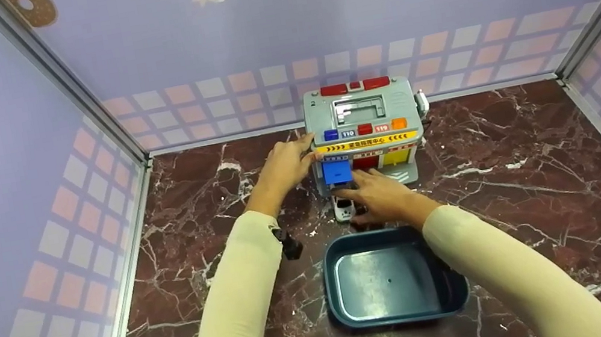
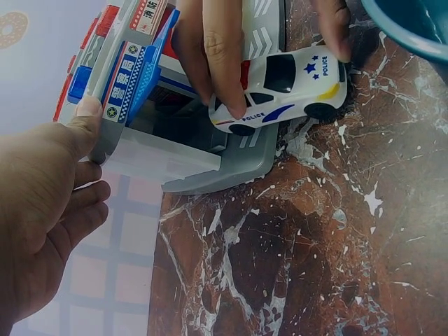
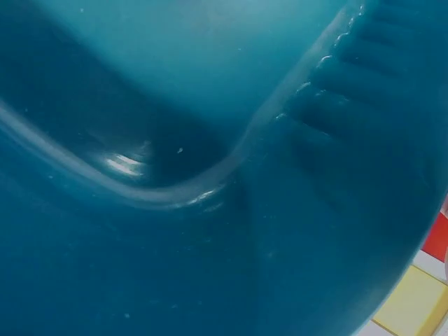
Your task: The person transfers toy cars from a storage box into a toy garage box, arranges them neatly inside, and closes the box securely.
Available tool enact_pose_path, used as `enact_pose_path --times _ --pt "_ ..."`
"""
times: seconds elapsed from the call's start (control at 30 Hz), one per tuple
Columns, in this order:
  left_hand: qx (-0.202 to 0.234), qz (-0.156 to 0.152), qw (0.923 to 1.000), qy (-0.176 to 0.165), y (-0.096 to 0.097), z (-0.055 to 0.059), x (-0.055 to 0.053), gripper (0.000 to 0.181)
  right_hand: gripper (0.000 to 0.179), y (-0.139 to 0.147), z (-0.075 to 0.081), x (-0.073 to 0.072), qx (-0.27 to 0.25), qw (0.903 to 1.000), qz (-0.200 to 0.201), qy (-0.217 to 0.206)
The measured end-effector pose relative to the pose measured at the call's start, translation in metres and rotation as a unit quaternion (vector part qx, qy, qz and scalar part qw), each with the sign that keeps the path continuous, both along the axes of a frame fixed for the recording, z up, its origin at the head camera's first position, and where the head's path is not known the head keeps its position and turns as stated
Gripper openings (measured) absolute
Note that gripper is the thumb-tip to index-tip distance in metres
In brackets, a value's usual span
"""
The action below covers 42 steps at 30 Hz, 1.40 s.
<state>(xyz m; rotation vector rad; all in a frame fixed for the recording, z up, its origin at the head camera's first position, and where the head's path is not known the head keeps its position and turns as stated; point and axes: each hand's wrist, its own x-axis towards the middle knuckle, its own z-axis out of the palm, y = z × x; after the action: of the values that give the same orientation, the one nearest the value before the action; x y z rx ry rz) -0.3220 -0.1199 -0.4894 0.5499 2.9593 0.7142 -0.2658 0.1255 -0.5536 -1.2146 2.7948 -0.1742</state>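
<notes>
In the head view, a grey toy emergency station (image 1: 404, 96) stands against the back wall. Its blue door (image 1: 337, 172) is raised above an opening at the front left. My right hand (image 1: 381, 194) grips a white toy police car (image 1: 345, 210) in front of that opening. The left wrist view shows the car's (image 2: 301, 80) rear end at the station's grey base, with fingers (image 2: 220, 56) over it. At the station's left front corner, my left hand (image 1: 285, 165) touches the edge with a thumb (image 2: 87, 112), its other fingers loosely bent beside the wall.
Close in front of the station sits a dark teal basin (image 1: 341, 320), below my right forearm; its inner wall (image 3: 175, 266) fills most of the right wrist view. Red and yellow doors (image 1: 396, 157) are beside the blue one. Purple patterned walls (image 1: 253, 30) enclose the marbled surface (image 1: 500, 196).
</notes>
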Motion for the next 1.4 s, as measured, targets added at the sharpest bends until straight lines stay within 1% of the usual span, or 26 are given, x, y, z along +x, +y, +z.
enact_pose_path --times 0.27,0.53,0.77,0.9,1.03,1.13,1.2,1.3,1.4 --pt "-0.002 0.001 1.0000 0.003 0.000 -0.002 -0.001 0.062 0.072 -0.003 -0.002 -0.003 0.004 1.0000 -0.009 0.000" --pt "-0.007 -0.004 0.9999 0.014 -0.001 -0.002 -0.001 0.061 0.068 -0.003 -0.004 -0.006 0.000 0.9999 -0.004 0.012" --pt "-0.006 -0.003 0.9999 0.012 0.000 -0.003 -0.001 0.062 0.067 -0.002 -0.006 -0.007 0.007 0.9999 -0.004 0.012" --pt "-0.003 -0.003 0.9999 0.011 0.000 -0.003 0.000 0.062 0.070 -0.001 -0.008 -0.006 0.010 0.9997 -0.002 0.024" --pt "-0.003 -0.004 0.9998 0.017 -0.001 -0.003 0.000 0.062 0.075 -0.001 -0.008 -0.004 0.013 0.9994 -0.006 0.031" --pt "-0.005 -0.007 0.9997 0.021 -0.001 -0.003 0.000 0.062 0.076 -0.002 -0.008 -0.001 0.014 0.9989 -0.005 0.045" --pt "-0.005 -0.009 0.9997 0.021 -0.001 -0.003 0.001 0.063 0.074 -0.002 -0.008 0.000 0.015 0.9980 0.002 0.062" --pt "-0.005 -0.011 0.9998 0.018 -0.001 -0.003 0.001 0.063 0.068 -0.002 -0.010 0.002 0.016 0.9941 0.019 0.105" --pt "-0.008 -0.012 0.9997 0.019 -0.001 -0.002 0.002 0.063 0.060 -0.002 -0.012 0.003 0.012 0.9870 0.039 0.155"
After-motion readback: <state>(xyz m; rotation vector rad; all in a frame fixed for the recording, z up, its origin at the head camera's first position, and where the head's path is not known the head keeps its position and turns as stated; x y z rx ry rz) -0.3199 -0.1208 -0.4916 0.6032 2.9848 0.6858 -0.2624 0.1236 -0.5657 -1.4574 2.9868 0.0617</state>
